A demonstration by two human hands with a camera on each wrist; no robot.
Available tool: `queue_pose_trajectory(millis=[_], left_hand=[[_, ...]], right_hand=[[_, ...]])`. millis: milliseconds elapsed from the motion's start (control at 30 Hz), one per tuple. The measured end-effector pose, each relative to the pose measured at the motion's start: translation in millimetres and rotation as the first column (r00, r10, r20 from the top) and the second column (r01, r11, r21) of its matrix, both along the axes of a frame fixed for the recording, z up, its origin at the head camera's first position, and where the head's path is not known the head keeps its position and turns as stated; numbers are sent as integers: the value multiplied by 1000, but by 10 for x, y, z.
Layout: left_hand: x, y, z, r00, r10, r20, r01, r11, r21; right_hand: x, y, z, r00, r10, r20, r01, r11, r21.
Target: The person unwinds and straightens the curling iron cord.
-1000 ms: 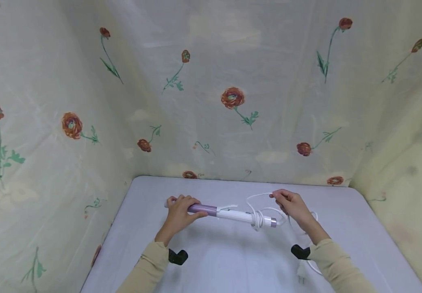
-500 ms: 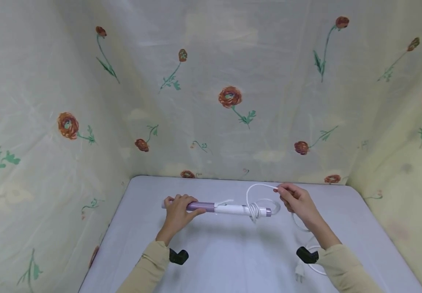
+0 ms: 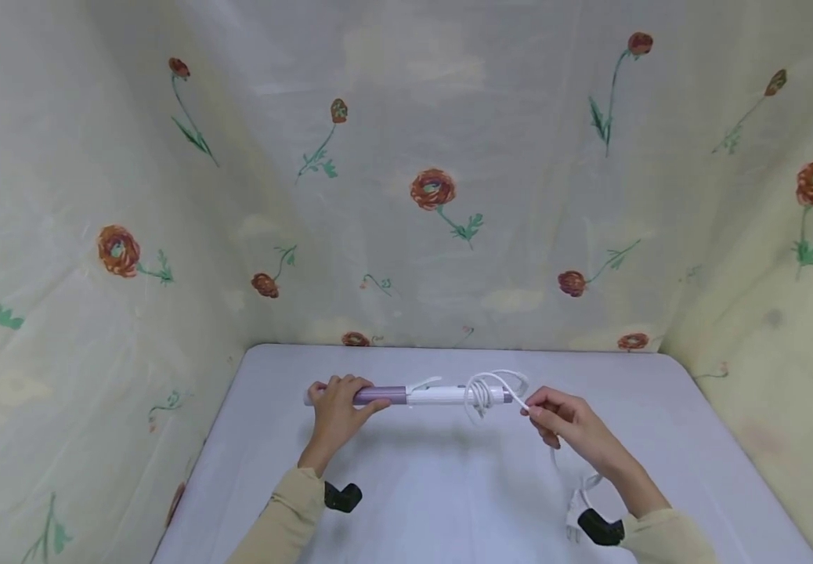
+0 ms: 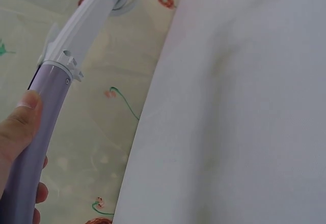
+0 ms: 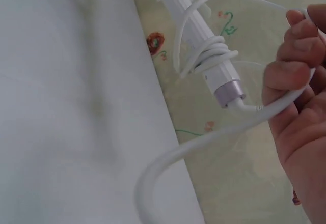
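Note:
In the head view, a purple-and-white curling iron (image 3: 388, 395) is held level above the table. My left hand (image 3: 336, 415) grips its purple barrel, thumb along it in the left wrist view. White cord (image 5: 209, 56) is wound in several turns round the white handle, near its purple end cap (image 5: 230, 91). My right hand (image 3: 572, 427) pinches the cord between thumb and fingertips, just right of that end. In the right wrist view, a slack length of cord (image 5: 198, 141) also runs across the curled fingers and palm. A small white lever (image 3: 424, 383) stands out from the iron.
The cord's white two-pin plug (image 3: 573, 517) hangs by my right wrist, partly behind the black wrist mount (image 3: 600, 527). A white table (image 3: 442, 509) lies beneath, with flowered cloth (image 3: 378, 196) round its back and sides.
My right hand first moved up and right with the cord, then down and toward me, drawing the loop over the handle's end. The left hand keeps its grip; the iron has become more level.

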State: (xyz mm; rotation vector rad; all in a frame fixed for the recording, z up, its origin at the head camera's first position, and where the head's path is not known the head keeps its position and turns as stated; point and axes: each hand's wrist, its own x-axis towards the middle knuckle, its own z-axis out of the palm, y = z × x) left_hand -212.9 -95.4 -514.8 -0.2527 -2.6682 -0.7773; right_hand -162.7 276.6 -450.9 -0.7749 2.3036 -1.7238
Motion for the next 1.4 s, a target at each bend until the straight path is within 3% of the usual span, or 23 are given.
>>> queue_pose_trajectory(millis=[133,333,433,533,867,1167,1300,1400], left_hand=[[-15,-2,16,1000,14,-13,-14,1000,-10],[-24,-17,60,1000,7,-30,-7,1000,14],[-29,-35,84,999,4,-33,-3,1000,27],[-33,-46,108,999,3,-48,-1,1000,30],[-45,-63,147,998,-5,-69,8,999,38],[-7,-84,155,998,-55,-37,58,997,58],[-4,-98,134,996,-84,-5,84,994,64],[-3,-106,101,995,-100,12,99,993,66]], right_hand=[[59,-2,-107,989,114,94,-119,992,44],[113,-106,-364,935,284,211,-313,942,119],[116,-183,-510,912,321,256,-368,915,163],[111,-243,-626,908,312,279,-376,901,216],[-19,-318,-816,964,143,223,-225,885,408],[-194,-283,-938,984,-13,177,-81,855,512],[-274,-292,-941,982,-140,128,51,845,533],[-341,-318,-930,959,-248,140,146,850,506]])
